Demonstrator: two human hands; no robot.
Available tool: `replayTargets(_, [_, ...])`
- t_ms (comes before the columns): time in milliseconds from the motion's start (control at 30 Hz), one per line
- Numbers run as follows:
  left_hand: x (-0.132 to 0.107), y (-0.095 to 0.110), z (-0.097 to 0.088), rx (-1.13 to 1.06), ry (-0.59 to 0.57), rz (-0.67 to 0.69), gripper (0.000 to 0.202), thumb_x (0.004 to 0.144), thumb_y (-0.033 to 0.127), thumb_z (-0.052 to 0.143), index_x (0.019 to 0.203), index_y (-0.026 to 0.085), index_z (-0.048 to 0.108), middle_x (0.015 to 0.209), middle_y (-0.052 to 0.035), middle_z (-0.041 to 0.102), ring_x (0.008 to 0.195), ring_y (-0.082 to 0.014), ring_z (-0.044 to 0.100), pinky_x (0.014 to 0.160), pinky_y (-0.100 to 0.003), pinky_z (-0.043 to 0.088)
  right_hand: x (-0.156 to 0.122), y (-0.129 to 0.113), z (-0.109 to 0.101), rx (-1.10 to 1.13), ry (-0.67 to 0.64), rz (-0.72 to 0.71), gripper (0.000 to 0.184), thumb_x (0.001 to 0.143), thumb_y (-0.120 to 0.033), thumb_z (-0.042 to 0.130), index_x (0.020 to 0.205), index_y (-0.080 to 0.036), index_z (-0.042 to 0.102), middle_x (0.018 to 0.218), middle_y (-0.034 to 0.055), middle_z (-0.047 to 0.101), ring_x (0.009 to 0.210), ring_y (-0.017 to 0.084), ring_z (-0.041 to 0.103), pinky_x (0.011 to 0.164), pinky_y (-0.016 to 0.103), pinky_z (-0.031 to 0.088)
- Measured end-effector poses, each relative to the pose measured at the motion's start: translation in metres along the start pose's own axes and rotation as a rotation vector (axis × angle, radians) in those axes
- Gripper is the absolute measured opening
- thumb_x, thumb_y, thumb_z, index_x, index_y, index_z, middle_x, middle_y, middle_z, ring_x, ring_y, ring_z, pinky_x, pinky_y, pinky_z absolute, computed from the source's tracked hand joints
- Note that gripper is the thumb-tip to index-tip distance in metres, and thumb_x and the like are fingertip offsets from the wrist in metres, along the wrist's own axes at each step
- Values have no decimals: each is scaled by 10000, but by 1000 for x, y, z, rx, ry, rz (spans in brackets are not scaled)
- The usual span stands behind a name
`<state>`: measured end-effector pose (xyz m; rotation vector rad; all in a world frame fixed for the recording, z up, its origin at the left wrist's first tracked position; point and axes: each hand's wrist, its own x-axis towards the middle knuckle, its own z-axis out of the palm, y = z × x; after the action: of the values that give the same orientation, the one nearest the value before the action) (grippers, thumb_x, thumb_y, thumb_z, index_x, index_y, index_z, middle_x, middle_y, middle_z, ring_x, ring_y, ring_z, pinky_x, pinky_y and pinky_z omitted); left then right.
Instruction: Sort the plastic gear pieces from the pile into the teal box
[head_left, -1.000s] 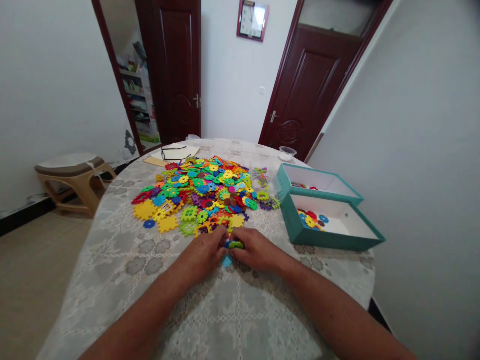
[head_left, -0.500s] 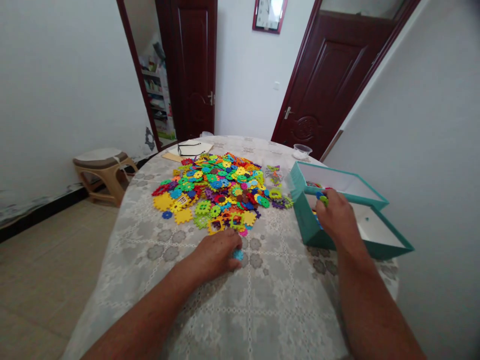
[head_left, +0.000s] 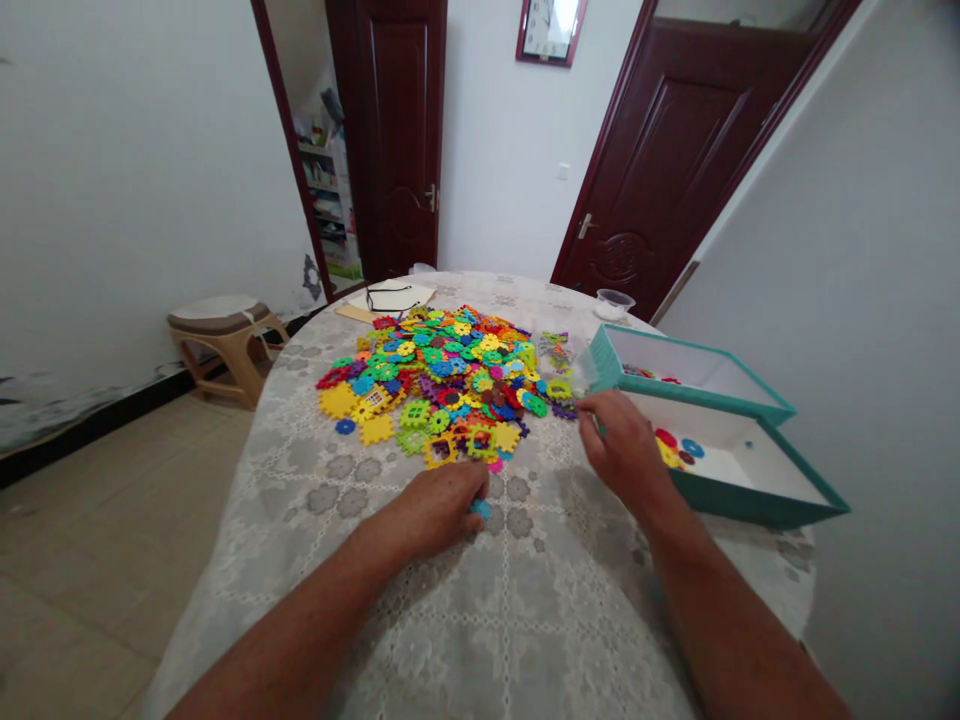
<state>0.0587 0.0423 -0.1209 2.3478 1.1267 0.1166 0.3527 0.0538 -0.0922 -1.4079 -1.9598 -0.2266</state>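
A pile of colourful plastic interlocking pieces [head_left: 442, 380] lies on the round table with a lace cloth [head_left: 480, 600]. My left hand [head_left: 439, 505] rests on the cloth just in front of the pile, fingers curled over a small light-blue piece [head_left: 480, 510]. My right hand [head_left: 622, 450] hovers between the pile and a teal box [head_left: 750, 500], fingers loosely bent, with nothing visible in them. The box holds a few pieces [head_left: 675, 450] in red, yellow and blue.
A second teal tray [head_left: 697, 395] sits behind the box. A clear plastic cup [head_left: 615, 303] and paper with glasses [head_left: 390, 297] lie at the far edge. A stool [head_left: 225, 335] stands left of the table. Two dark doors and a clock are behind.
My right hand carried a piece from the middle to the teal box, let it go there, and has come back toward the pile. My left hand stayed on the light-blue piece.
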Motion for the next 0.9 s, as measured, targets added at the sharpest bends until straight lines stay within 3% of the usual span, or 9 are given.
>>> replayTargets(100, [2, -5, 2, -32, 75, 5, 158, 822, 165, 600, 926, 244, 511, 932, 4, 656, 826, -174, 575, 665, -279, 331, -10, -41, 21, 254, -254, -19, 147, 986, -220, 510, 1015, -213, 654, 968, 83, 676, 912, 222, 636, 839, 339, 487])
replayTargets(200, [3, -11, 3, -109, 157, -1, 158, 818, 168, 590, 932, 240, 508, 878, 21, 643, 794, -160, 562, 656, -270, 327, -23, -68, 39, 425, -455, 22, 116, 979, -246, 572, 1042, -225, 667, 933, 40, 687, 848, 190, 640, 755, 296, 469])
replayTargets(267, [3, -10, 2, -169, 185, 13, 149, 825, 175, 587, 939, 237, 515, 859, 31, 638, 784, -150, 563, 652, -262, 331, -29, -76, 47, 517, -521, 46, 118, 972, -255, 604, 1067, -234, 671, 943, 24, 699, 852, 179, 645, 744, 282, 462])
replayTargets(367, [3, -4, 0, -243, 222, 32, 116, 845, 197, 594, 929, 233, 522, 832, 39, 633, 768, -140, 567, 644, -254, 336, -33, -81, 53, 607, -515, 70, 97, 973, -231, 605, 1044, -235, 671, 931, 6, 702, 847, 162, 643, 756, 272, 458])
replayTargets(500, [2, 1, -6, -295, 262, 37, 107, 855, 192, 594, 938, 230, 539, 840, 33, 650, 772, -141, 589, 663, -248, 376, -29, -79, 48, 552, -407, 37, 83, 971, -201, 582, 967, -221, 662, 866, 0, 670, 780, 153, 611, 715, 271, 443])
replayTargets(600, [0, -9, -14, -149, 398, -25, 83, 876, 168, 570, 937, 222, 555, 908, -5, 660, 849, -172, 612, 736, -275, 423, -18, -65, 31, 400, -200, -44, 103, 979, -192, 546, 987, -208, 648, 871, 26, 642, 792, 171, 600, 736, 292, 457])
replayTargets(733, [-3, -32, -21, 92, 507, -158, 234, 896, 185, 611, 1128, 207, 593, 1160, -97, 654, 1108, -252, 615, 941, -352, 464, -2, -20, 0, 45, 185, -82, 107, 976, -200, 534, 994, -196, 639, 923, 71, 644, 878, 220, 603, 832, 350, 480])
replayTargets(800, [-4, -39, -21, 146, 471, -213, 344, 908, 245, 649, 1243, 201, 585, 1256, -133, 629, 1195, -290, 597, 1003, -386, 460, 2, 9, -14, -155, 319, -37, 112, 968, -208, 538, 987, -188, 647, 925, 89, 651, 918, 248, 596, 871, 385, 475])
replayTargets(900, [-4, -40, -19, 184, 393, -252, 416, 901, 296, 681, 1294, 199, 583, 1293, -155, 616, 1223, -322, 587, 1012, -410, 465, 3, 46, -27, -366, 413, 69, 140, 931, -183, 536, 975, -172, 668, 941, 117, 653, 958, 280, 584, 901, 434, 457])
